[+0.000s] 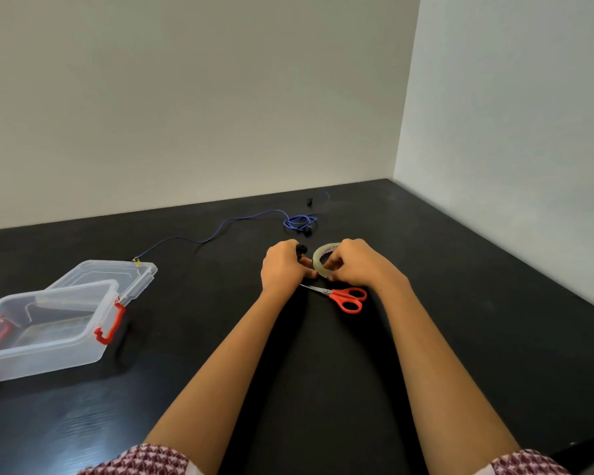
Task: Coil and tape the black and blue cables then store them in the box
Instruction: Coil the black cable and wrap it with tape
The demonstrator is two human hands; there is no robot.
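Observation:
My left hand (282, 265) is closed around the black cable (301, 250), a small bundle that shows only above my fingers. My right hand (354, 264) holds a roll of clear tape (320, 257) right beside it, fingers pinching at the roll's lower edge. The blue cable (240, 218) lies uncoiled across the black table behind my hands, with a loose tangle at its right end and a yellow-tipped end by the box. The clear plastic box (45, 323) with red latches stands open at the left, its lid (117, 274) lying behind it.
Red-handled scissors (347, 298) lie on the table just below my hands. White walls close off the back and right side of the black table (460, 303).

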